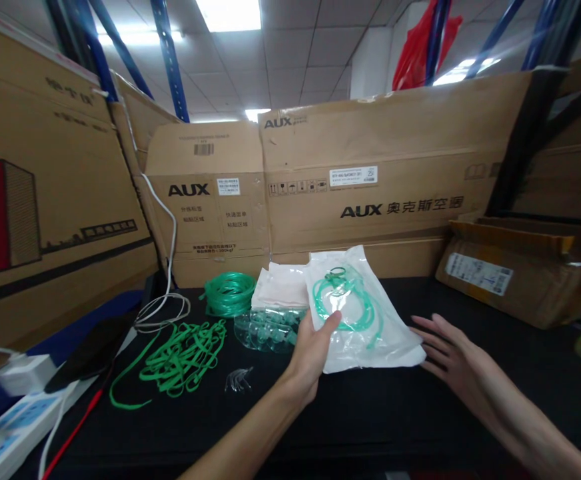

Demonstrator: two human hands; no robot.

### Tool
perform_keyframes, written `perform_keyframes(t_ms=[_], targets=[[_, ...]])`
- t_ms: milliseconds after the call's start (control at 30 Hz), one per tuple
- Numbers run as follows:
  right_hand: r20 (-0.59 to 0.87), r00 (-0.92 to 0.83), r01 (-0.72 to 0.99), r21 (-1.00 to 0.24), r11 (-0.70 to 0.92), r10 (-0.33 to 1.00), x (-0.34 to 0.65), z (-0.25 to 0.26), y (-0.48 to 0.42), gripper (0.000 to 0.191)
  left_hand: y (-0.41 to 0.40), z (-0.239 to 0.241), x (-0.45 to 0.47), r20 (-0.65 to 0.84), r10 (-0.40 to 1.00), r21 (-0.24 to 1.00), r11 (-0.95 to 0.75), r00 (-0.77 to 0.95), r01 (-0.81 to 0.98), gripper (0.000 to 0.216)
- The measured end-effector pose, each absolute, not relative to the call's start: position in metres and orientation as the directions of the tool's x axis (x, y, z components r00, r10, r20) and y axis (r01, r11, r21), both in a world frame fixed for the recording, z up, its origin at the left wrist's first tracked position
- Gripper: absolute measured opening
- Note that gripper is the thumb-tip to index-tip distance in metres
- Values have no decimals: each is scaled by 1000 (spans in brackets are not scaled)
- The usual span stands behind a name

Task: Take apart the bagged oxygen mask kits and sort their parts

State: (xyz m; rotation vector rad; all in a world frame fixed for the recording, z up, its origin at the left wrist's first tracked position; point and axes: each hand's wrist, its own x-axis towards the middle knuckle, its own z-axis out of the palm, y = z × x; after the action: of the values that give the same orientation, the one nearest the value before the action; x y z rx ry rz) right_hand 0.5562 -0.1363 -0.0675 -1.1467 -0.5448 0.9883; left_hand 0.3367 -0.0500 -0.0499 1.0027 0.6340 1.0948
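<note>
My left hand [310,350] grips the left side of a clear-fronted white pouch [395,333], thumb on top. Coiled green tubing [368,307] shows through the pouch film. On the right, my right hand [445,347] has its fingers apart beside the pouch's lower right corner; whether it touches is unclear. Behind my left hand lie clear green-tinted plastic masks [265,331] and a stack of white pouches [280,287]. To the left are a roll of green tubing [229,295], a tangle of green straps [185,357] and several small clear pieces [239,380].
Cardboard panels [300,233] wall off the back of the black table [370,427]. An open cardboard box [500,267] stands at the right. A power strip [25,413] with plugs and cables sits at the left, near a dark flat object [88,353]. A white cable [173,233] hangs down the panels.
</note>
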Motion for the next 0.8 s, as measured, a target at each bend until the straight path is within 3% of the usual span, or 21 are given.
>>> perform_keyframes(t_ms=[67,167,400,600,800], targets=[[-162,314,-375,-926,-35,935,544,-51,-129,39,-44,-50,344,80,917,905,98,392,-414,59],[-103,254,-372,-928,-1,962,528,-43,-121,33,-37,-52,355,124,885,910,79,449,-407,63],[-157,419,-388,-922,20,894,556,-47,-125,29,-30,-75,367,89,718,960,123,690,-252,74],[-340,406,-357,-914,-195,848,578,-58,-142,62,-29,-89,371,3,677,970,178,736,-167,54],[-369,528,-357,-914,-194,765,582,-74,-135,41,-30,-86,371,-53,631,974,204,774,-100,37]])
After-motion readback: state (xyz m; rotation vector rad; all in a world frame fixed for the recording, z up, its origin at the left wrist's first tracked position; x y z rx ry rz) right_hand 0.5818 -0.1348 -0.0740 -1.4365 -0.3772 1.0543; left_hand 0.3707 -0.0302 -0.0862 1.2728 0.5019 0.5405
